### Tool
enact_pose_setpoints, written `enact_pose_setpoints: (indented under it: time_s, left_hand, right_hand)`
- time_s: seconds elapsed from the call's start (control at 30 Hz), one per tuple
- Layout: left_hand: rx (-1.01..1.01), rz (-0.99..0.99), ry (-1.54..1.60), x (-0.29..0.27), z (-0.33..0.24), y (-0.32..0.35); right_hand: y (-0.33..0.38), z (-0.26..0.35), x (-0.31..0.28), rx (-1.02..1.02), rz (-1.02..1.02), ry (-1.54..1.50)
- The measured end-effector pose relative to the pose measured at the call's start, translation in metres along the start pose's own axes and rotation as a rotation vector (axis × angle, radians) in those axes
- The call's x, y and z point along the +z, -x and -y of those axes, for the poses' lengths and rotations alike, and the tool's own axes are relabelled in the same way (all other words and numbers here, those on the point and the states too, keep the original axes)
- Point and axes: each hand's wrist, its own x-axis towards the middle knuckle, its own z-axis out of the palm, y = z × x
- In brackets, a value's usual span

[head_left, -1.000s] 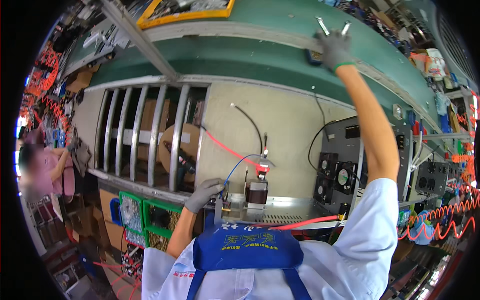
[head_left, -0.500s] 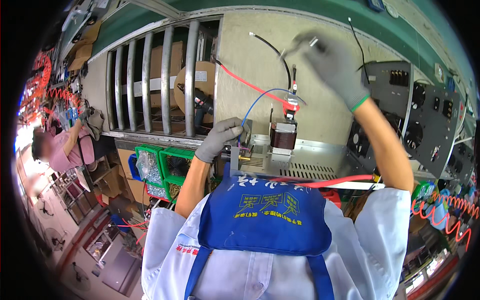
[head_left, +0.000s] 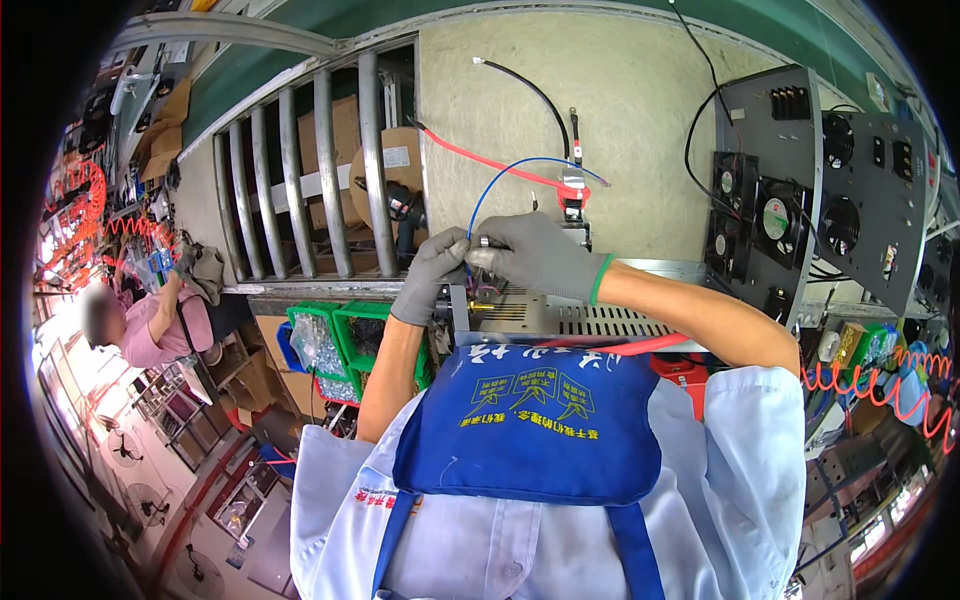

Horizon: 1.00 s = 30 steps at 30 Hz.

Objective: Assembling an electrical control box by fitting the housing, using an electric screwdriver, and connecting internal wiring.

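Observation:
Both my hands wear grey gloves and meet above the left end of a slotted metal chassis [head_left: 620,322]. My left hand [head_left: 434,275] is closed, its thumb and fingertips pinching near the lower end of a blue wire [head_left: 497,177]. Beside it, my right hand [head_left: 540,258] is closed too, with a small silvery piece [head_left: 485,241] showing at its fingertips. The exact kind of that piece cannot be made out. The blue wire arches up and right over a red cable [head_left: 490,163]. My right hand partly hides the transformer on the chassis.
A black cable [head_left: 540,88] lies on the bench top [head_left: 640,120]. Grey panels with fans [head_left: 775,215] stand at the right. Metal bars [head_left: 322,170] and a power drill [head_left: 405,210] are at the left, above green bins [head_left: 360,330]. A person [head_left: 150,320] is at far left.
My right hand has come down and left from over the far bench to my left hand at the blue wire. The whole view has shifted slightly.

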Motion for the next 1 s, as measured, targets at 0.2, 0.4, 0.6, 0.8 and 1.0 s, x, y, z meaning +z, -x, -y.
enact_pose_setpoints:
  time_s: [0.2,0.4,0.6,0.8,1.0]
  left_hand:
    - [0.034,-0.009,0.02,-0.011,0.018,-0.004]
    - [0.042,-0.017,0.009,-0.003,0.01,-0.004]
    - [0.043,-0.019,0.062,0.005,0.003,0.003]
    - [0.004,-0.033,0.032,0.004,-0.003,0.005]
    - [0.102,-0.045,0.071,0.003,0.012,0.002]
  right_hand:
    - [-0.008,0.0,0.004,-0.036,-0.029,0.033]
    - [-0.015,-0.009,0.01,0.072,-0.056,0.009]
    - [-0.021,-0.031,0.019,0.478,0.038,-0.48]
    - [-0.026,-0.06,0.025,0.634,0.031,-0.758]
    - [-0.025,-0.043,0.009,0.513,-0.06,-0.497]
